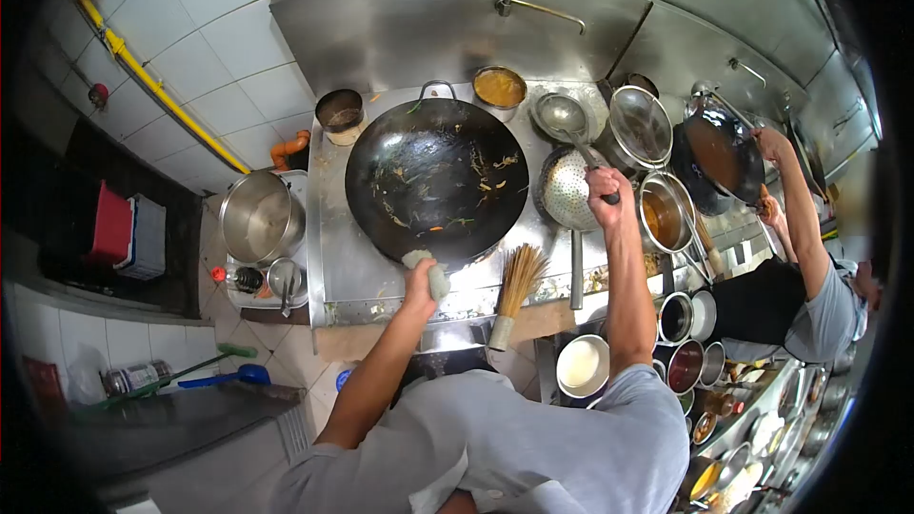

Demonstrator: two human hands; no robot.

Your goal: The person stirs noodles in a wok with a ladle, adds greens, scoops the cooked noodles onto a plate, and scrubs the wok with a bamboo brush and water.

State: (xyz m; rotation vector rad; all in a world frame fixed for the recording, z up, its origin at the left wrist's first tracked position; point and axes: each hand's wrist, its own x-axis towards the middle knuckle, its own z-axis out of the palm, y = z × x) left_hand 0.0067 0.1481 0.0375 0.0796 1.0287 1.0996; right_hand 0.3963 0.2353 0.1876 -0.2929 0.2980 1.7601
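A large black wok point(433, 181) sits on the steel stove, with food scraps stuck to its inside. At the wok's near rim, my left hand point(419, 293) is closed around a greyish folded cloth point(436, 278) pressed against the edge. My right hand point(609, 192) grips the dark handle end of a ladle point(560, 116), whose round bowl points away at the back of the stove. Under and beside that hand lies a perforated strainer point(562, 192), its handle toward me. A bamboo brush point(519, 287) rests at the stove's front edge, between my arms.
Behind the wok stands a pot of yellowish liquid point(500, 88); a dark can point(340, 114) is at its left. A steel pot point(262, 219) stands on the left side. Mesh strainers point(640, 124) crowd the right. There, a co-worker point(800, 295) handles another wok point(719, 157) with brown liquid.
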